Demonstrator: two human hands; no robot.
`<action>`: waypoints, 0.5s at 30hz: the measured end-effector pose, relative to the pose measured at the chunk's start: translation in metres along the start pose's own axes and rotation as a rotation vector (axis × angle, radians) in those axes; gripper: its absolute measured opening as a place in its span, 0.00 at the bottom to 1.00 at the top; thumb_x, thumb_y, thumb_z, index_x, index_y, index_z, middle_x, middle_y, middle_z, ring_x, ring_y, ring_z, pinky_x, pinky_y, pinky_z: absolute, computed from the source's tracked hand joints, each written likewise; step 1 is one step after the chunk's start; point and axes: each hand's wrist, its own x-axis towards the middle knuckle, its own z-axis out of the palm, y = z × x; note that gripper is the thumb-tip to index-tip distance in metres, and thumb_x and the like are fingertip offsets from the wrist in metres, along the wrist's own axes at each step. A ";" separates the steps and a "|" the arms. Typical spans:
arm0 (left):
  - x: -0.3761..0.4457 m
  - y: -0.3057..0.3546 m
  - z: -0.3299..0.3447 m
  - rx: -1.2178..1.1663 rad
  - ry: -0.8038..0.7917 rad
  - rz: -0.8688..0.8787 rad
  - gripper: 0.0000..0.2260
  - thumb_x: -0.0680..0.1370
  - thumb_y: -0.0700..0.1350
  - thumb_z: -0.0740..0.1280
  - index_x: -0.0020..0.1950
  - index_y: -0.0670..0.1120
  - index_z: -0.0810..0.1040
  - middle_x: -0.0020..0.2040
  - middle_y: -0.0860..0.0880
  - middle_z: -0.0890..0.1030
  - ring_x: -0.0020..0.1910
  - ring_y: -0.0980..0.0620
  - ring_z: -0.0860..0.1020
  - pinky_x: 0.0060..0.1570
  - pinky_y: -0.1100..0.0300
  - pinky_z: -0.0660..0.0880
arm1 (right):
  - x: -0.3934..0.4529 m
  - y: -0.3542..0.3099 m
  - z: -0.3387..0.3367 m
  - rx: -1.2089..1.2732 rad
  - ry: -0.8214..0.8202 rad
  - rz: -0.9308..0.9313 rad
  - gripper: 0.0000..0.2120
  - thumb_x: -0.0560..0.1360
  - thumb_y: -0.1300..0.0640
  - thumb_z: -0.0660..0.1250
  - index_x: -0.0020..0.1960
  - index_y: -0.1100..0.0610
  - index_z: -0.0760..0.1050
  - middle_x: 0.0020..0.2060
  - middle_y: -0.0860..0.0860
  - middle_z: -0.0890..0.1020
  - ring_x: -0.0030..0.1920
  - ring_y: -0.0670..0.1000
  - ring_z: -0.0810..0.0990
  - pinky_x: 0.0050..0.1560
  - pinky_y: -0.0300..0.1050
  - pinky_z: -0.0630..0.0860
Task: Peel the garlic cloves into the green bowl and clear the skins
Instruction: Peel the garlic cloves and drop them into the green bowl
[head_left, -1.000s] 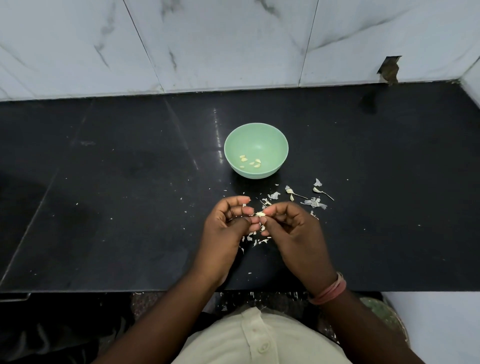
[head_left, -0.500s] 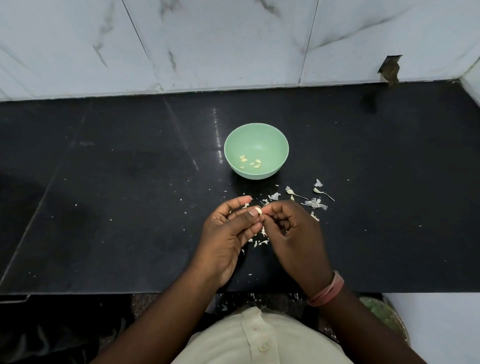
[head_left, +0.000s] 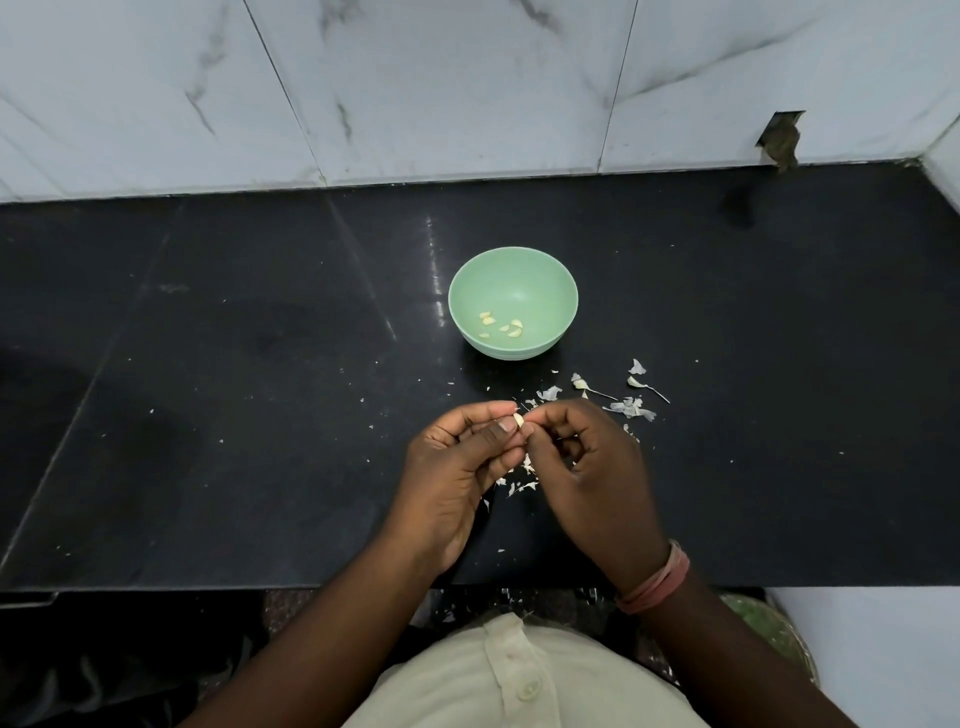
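Polished black stone counter (head_left: 260, 415), glossy under glare; matt green plastic bowl (head_left: 512, 270); papery white skins (head_left: 631, 408) near its right side; veined marble wall (head_left: 415, 88).

A glossy black stone countertop (head_left: 260, 415) ran from side to side below a wall of white marbled tiles (head_left: 441, 83). On it stood a round pale green plastic bowl (head_left: 540, 280), just beyond the person's fingertips and apart from them. Torn white papery garlic skins (head_left: 631, 408) lay scattered on the stone to the right of the fingertips and a little beyond them, some with thin stalks attached. A heap of smaller white skin flakes (head_left: 522, 480) lay on the stone directly beneath the fingers, partly hidden by them. Tiny white specks (head_left: 221, 441) dotted the surface to the left of the fingers, well apart.
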 end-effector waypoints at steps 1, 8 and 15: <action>0.000 -0.001 0.000 0.010 -0.003 0.006 0.12 0.71 0.36 0.72 0.54 0.40 0.83 0.46 0.41 0.85 0.44 0.51 0.84 0.49 0.61 0.81 | 0.001 0.000 0.000 0.013 0.004 0.023 0.05 0.76 0.62 0.72 0.47 0.53 0.81 0.41 0.45 0.83 0.42 0.47 0.83 0.44 0.48 0.81; 0.000 -0.004 0.004 0.023 0.020 0.037 0.10 0.74 0.31 0.71 0.53 0.38 0.83 0.47 0.40 0.84 0.45 0.50 0.84 0.46 0.63 0.81 | 0.001 -0.001 0.002 0.008 -0.016 0.080 0.04 0.75 0.59 0.71 0.44 0.51 0.80 0.37 0.44 0.82 0.39 0.47 0.81 0.42 0.51 0.80; -0.001 -0.005 0.004 -0.032 0.042 0.001 0.09 0.72 0.32 0.71 0.51 0.39 0.84 0.47 0.39 0.85 0.48 0.47 0.84 0.53 0.59 0.82 | 0.004 -0.002 0.000 -0.075 -0.022 0.025 0.04 0.73 0.60 0.72 0.41 0.52 0.79 0.34 0.45 0.81 0.36 0.47 0.80 0.40 0.48 0.79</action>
